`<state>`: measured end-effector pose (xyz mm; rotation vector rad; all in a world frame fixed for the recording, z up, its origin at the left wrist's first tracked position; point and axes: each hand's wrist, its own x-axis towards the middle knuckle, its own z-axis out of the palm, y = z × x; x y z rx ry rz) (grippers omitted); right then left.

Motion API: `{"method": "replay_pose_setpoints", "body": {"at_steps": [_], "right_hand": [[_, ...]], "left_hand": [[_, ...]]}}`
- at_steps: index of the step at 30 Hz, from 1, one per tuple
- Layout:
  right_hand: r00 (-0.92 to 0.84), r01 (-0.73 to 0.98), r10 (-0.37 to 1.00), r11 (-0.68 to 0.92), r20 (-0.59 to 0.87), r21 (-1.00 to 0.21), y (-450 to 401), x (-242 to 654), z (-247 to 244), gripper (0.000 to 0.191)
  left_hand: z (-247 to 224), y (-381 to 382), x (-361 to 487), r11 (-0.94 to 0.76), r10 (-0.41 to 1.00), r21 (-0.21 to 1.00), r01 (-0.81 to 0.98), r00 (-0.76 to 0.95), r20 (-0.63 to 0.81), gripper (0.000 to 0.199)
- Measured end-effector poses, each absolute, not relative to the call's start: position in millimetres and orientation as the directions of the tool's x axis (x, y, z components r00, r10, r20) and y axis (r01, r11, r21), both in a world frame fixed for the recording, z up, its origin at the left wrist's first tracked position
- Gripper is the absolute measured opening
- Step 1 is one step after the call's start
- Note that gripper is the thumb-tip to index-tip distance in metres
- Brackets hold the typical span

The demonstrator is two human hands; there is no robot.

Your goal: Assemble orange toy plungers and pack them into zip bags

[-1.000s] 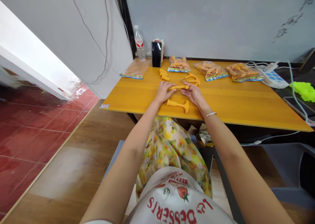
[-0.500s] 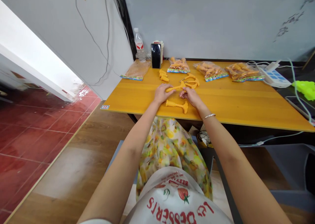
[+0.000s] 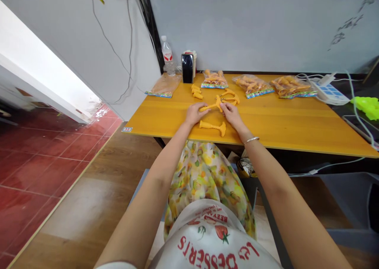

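Observation:
Above the table's front part, my left hand (image 3: 195, 113) grips the handle end of an orange T-shaped piece (image 3: 212, 105). My right hand (image 3: 231, 113) has its fingers closed on the head end of the same piece. A second orange T-shaped piece (image 3: 213, 127) lies on the yellow-brown table (image 3: 275, 127), just nearer to me than the hands. Behind my right hand lie curved orange pieces (image 3: 232, 95), partly overlapping. Several short orange pieces (image 3: 197, 92) lie behind my left hand.
Along the back are a water bottle (image 3: 168, 58), a phone standing upright (image 3: 187, 68), a flat plastic bag (image 3: 166, 84) and bags of orange parts (image 3: 214, 79), (image 3: 253, 84), (image 3: 293, 86). A white power strip (image 3: 331, 93) with cables is at the right, near a bright green item (image 3: 367, 106).
My right hand's fingers have closed in on the head of the held piece, which has turned slightly. My left hand keeps nearly the same place.

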<state>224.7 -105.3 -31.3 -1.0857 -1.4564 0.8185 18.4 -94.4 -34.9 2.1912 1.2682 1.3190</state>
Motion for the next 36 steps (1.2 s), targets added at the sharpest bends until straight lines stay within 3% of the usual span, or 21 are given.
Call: {"method": "replay_pose_setpoints", "body": {"at_steps": [4,8,11,15,23,26,31,33,36], "right_hand": [[0.010,0.209,0.952,0.296,0.305,-0.932,-107.8,225.6,-33.1,0.055],[0.015,0.179,0.941,0.331,0.339,-0.926,-110.8,223.5,-35.4,0.039],[-0.045,0.196,0.925,0.378,0.377,-0.905,-111.5,223.7,-36.8,0.057],[-0.044,0.231,0.911,0.408,0.409,-0.884,-110.1,227.0,-36.7,0.053],[-0.041,0.378,0.895,0.426,0.445,-0.822,-114.4,222.4,-31.4,0.066],[-0.091,0.431,0.929,0.361,0.359,-0.827,-114.8,222.1,-30.3,0.070],[-0.064,0.363,0.978,0.208,0.198,-0.908,-110.5,223.3,-32.4,0.066],[-0.022,0.369,0.972,0.224,0.232,-0.902,-110.0,222.7,-33.5,0.063],[0.035,0.434,0.915,0.347,0.401,-0.831,-111.6,221.8,-34.5,0.059]], "left_hand": [[-35.0,-95.4,17.5,-0.596,0.784,0.575,0.561,0.250,0.569,0.021],[-36.5,-92.8,17.3,-0.580,0.793,0.583,0.569,0.229,0.565,0.021],[-36.9,-91.5,18.0,-0.578,0.796,0.606,0.546,0.214,0.566,0.021],[-36.2,-91.8,18.9,-0.575,0.805,0.619,0.535,0.238,0.543,0.021],[-34.0,-93.7,17.3,-0.556,0.814,0.609,0.565,0.222,0.537,0.025],[-32.0,-95.8,17.6,-0.556,0.816,0.563,0.611,0.275,0.508,0.026],[-30.2,-99.5,20.7,-0.535,0.827,0.509,0.674,0.295,0.479,0.025],[-30.3,-100.5,21.4,-0.525,0.831,0.512,0.680,0.279,0.482,0.025],[-30.6,-101.0,20.7,-0.501,0.836,0.527,0.686,0.228,0.499,0.027]]}}
